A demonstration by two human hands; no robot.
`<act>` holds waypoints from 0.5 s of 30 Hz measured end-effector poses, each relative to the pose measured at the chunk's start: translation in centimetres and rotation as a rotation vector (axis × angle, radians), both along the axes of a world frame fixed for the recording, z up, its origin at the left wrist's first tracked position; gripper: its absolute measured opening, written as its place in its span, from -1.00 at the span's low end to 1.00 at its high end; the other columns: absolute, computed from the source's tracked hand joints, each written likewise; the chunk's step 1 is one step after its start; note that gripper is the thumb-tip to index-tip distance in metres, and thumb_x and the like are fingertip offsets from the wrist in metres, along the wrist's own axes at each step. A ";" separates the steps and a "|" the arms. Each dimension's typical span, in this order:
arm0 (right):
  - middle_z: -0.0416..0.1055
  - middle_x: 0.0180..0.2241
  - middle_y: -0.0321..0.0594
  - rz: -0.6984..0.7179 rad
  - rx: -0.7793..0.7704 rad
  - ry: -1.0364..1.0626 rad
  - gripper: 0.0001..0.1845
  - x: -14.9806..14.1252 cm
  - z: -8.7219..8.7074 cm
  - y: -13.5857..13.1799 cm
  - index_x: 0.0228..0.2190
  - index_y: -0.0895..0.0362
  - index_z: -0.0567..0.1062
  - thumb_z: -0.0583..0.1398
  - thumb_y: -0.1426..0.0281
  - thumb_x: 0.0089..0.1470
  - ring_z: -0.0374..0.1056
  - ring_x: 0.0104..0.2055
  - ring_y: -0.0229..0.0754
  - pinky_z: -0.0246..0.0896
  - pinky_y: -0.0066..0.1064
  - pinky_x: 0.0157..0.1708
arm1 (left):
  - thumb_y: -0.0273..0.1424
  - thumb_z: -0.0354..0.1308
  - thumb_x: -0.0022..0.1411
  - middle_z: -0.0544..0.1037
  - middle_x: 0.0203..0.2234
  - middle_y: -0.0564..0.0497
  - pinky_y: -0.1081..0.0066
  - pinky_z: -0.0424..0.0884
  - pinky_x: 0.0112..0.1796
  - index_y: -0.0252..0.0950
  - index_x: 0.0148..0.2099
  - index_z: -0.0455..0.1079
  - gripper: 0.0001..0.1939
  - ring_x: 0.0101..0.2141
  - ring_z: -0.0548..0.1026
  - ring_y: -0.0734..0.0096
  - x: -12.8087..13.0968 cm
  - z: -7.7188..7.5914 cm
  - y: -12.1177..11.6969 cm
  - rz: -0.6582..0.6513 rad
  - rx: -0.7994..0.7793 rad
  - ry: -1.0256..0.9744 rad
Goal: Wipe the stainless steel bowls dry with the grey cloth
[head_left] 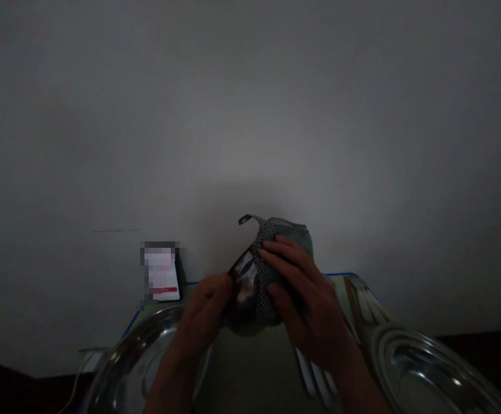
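A small shiny metal bowl (246, 282) is held up above the table in front of me, tilted. My left hand (205, 305) is closed on its left edge, with the thumb at the rim. Across its right side lies a grey-green cloth (293, 233) with a dark patterned border and a hanging loop. My right hand (304, 287) presses this cloth against the bowl, fingers laid over it. The bowl's right part is hidden under the cloth and fingers.
A large metal basin (130, 351) stands left on the green table (250, 368). Right are an oval metal dish (427, 368), several utensils with pale handles (317, 379) and a bundle of sticks or brushes (366, 302). A phone-like device (166, 276) leans against the wall (250, 115).
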State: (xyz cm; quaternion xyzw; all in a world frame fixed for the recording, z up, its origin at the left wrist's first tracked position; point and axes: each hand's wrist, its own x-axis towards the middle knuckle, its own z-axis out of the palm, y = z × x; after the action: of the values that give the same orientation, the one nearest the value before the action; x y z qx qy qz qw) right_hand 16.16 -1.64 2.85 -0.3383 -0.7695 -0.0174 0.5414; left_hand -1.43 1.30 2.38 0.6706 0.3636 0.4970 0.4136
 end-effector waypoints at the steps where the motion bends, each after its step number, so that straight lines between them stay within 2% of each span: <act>1: 0.29 0.14 -0.14 -0.003 0.006 -0.012 -0.56 -0.2 0.0 -0.1 0.11 0.10 0.29 0.10 0.43 0.20 0.08 0.27 -0.15 0.02 -0.15 0.26 | -0.08 0.03 0.21 0.25 -0.67 0.07 0.45 0.15 -0.61 -0.25 -0.61 0.19 -0.54 -0.61 0.16 0.46 -0.1 0.3 0.0 -0.011 0.048 0.008; 3: 0.27 0.13 -0.12 -0.030 0.002 0.010 -0.55 -0.6 -0.1 -0.2 0.12 0.11 0.26 0.10 0.43 0.19 0.08 0.25 -0.16 0.02 -0.17 0.25 | -0.17 0.00 0.25 0.25 -0.65 0.08 0.46 0.17 -0.58 -0.25 -0.60 0.17 -0.58 -0.60 0.16 0.47 -0.1 0.8 -0.2 -0.021 0.140 0.025; 5: 0.25 0.12 -0.10 -0.072 -0.016 0.080 -0.56 -0.8 -0.3 0.0 0.11 0.12 0.24 0.10 0.41 0.19 0.11 0.22 -0.16 0.06 -0.19 0.22 | -0.23 -0.02 0.27 0.16 -0.69 0.11 0.47 0.12 -0.60 -0.25 -0.64 0.10 -0.55 -0.63 0.10 0.50 0.3 1.0 -0.4 0.022 0.204 0.063; 8: 0.24 0.08 -0.07 -0.163 -0.035 0.240 -0.60 -0.6 -0.8 0.7 0.07 0.12 0.25 0.08 0.35 0.20 0.16 0.16 -0.14 0.12 -0.16 0.16 | -0.21 -0.05 0.28 0.02 -0.74 0.16 0.48 0.02 -0.64 -0.24 -0.67 -0.04 -0.49 -0.68 0.00 0.56 0.9 0.5 -0.4 0.086 0.271 0.083; 11: 0.28 0.01 -0.09 -0.217 -0.076 0.359 -0.66 0.1 -1.2 1.3 0.02 0.10 0.29 0.04 0.31 0.23 0.20 0.10 -0.12 0.16 -0.12 0.10 | -0.09 -0.07 0.26 -0.04 -0.76 0.17 0.47 -0.03 -0.66 -0.23 -0.68 -0.10 -0.44 -0.70 -0.05 0.57 0.7 -0.5 0.2 0.124 0.232 0.054; 15: 0.27 0.04 -0.09 -0.180 -0.042 0.296 -0.65 0.2 -0.9 0.8 0.03 0.10 0.30 0.04 0.35 0.22 0.20 0.11 -0.13 0.15 -0.15 0.11 | 0.06 -0.08 0.19 -0.04 -0.78 0.17 0.46 -0.04 -0.68 -0.21 -0.71 -0.08 -0.40 -0.70 -0.06 0.56 0.0 -0.6 0.4 0.210 0.162 0.030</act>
State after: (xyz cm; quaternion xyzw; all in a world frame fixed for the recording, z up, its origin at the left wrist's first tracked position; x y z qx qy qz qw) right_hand 16.33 -0.79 1.93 -0.4158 -0.6481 0.0005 0.6380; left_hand -1.44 1.70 1.79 0.6674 0.3968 0.5551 0.2982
